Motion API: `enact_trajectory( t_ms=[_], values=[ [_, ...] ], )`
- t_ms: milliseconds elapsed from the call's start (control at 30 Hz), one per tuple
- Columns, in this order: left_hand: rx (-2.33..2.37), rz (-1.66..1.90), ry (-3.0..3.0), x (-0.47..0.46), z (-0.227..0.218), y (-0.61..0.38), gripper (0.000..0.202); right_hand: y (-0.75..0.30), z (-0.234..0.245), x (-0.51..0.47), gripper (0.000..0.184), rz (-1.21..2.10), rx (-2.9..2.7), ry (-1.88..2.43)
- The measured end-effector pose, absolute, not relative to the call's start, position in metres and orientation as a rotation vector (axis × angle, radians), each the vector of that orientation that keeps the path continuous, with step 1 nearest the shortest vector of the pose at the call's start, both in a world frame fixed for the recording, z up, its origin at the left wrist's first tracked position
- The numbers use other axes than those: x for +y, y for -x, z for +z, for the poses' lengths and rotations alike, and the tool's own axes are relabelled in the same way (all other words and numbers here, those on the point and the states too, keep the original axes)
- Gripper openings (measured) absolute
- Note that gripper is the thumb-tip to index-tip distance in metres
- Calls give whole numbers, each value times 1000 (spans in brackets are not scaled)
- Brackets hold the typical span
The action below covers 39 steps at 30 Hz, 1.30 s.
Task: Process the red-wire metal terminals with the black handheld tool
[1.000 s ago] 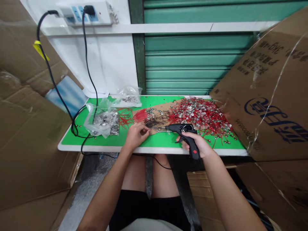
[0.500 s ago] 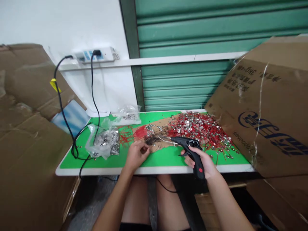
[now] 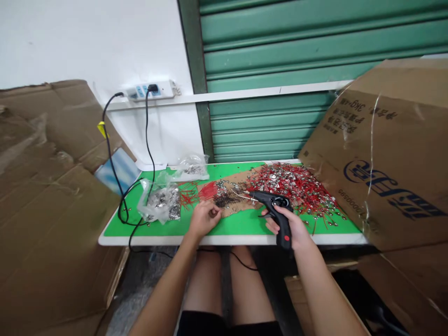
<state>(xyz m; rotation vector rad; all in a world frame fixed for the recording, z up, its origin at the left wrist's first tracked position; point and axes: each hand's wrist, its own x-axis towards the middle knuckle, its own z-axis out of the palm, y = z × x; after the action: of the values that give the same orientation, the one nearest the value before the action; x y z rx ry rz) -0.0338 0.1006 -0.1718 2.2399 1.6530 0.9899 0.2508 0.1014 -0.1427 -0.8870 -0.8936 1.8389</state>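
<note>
My right hand (image 3: 285,224) is wrapped round the grip of a black soldering gun (image 3: 283,217). Its thin metal tip points left over a strip of cardboard (image 3: 241,203) on the green tabletop. My left hand (image 3: 206,217) rests at the strip's near left edge with thumb and fingers pinched together; what is between them is too small to make out. Just beyond those fingers lie rows of small dark pieces (image 3: 226,198) and shiny metal parts. A bundle of red wires (image 3: 208,190) sits at the strip's left end.
A large heap of red wires with shiny metal ends (image 3: 290,186) covers the table's right side. Clear plastic bags (image 3: 163,200) of small metal parts lie on the left. Cardboard sheets (image 3: 395,154) flank both sides. Black cables hang from a power strip (image 3: 154,89).
The camera view has shifted a little, so the table appears further right on its left side. Both hands keep nearly the same place; the soldering gun's tip stays over the cardboard.
</note>
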Motion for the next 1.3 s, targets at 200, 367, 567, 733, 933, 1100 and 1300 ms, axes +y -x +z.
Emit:
enact_trajectory(
  t_ms=[200,367,567,733,933,1100,1300],
  values=[
    [1654,1019,-2258,102,-170,34,16,-236,-142,104,29,1795,-920,803],
    [1679,993,-2253,102,-169,34,12,-237,-144,101,23,1772,-882,758],
    [1670,999,-2242,102,-169,34,12,-239,-143,98,24,1816,-829,725],
    [1688,984,-2259,101,-169,35,12,-239,-145,99,29,1861,-784,717],
    [1684,995,-2283,102,-171,35,13,-238,-147,102,28,1892,-763,722],
    [1685,1006,-2278,102,-171,34,13,-237,-146,105,31,1899,-751,730],
    [1707,998,-2224,101,-169,33,13,-234,-142,105,27,1896,-737,754]
  ],
)
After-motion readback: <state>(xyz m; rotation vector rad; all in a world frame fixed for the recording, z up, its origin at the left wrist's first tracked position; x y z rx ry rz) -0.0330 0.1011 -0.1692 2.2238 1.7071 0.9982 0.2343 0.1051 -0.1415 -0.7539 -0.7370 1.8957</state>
